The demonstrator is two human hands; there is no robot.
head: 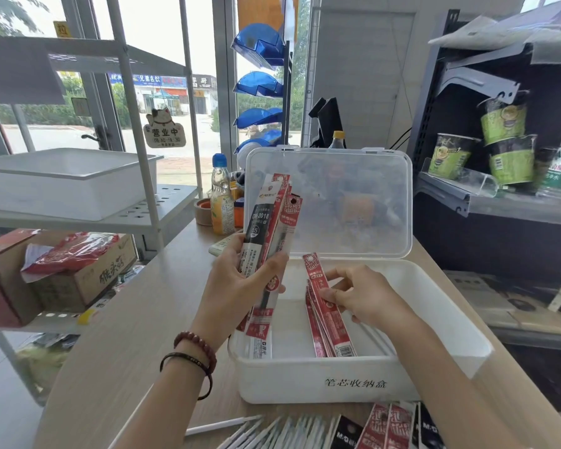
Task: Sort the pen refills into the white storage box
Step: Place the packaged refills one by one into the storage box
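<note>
1. Pale wood-grain counter (127, 335) beside a glass shopfront carries a white rectangular plastic storage box (289, 380). Its clear hinged lid (337, 196) stands open behind it.
2. The left hand (237, 280) grips a fanned bunch of long, flat red-and-black film refill packets (266, 215). It holds them upright over the box's left end, thumb across the front and fingers behind.
3. The right hand (363, 296) reaches into the box and pinches the upper part of a small stack of red flat refill packets (329, 322). They lean inside the box with their lower ends down near the front wall.
4. More stock waits on the counter in front of the box: red and black sealed packets (386, 426) and loose thin white refill tubes (272, 432).
5. The packets look very light, so weight is no concern. Their glossy film probably slides readily, which would explain the fanning in the left hand.
6. Each packet seems fairly stiff lengthwise from the refills inside, yet slender enough to bend or crease if squeezed at one end.
7. The safest hold is likely across the width near the middle, thumb against fingers, keeping the stack squared.
8. The bare tubes would probably roll and are best gathered as a bundle.
</note>
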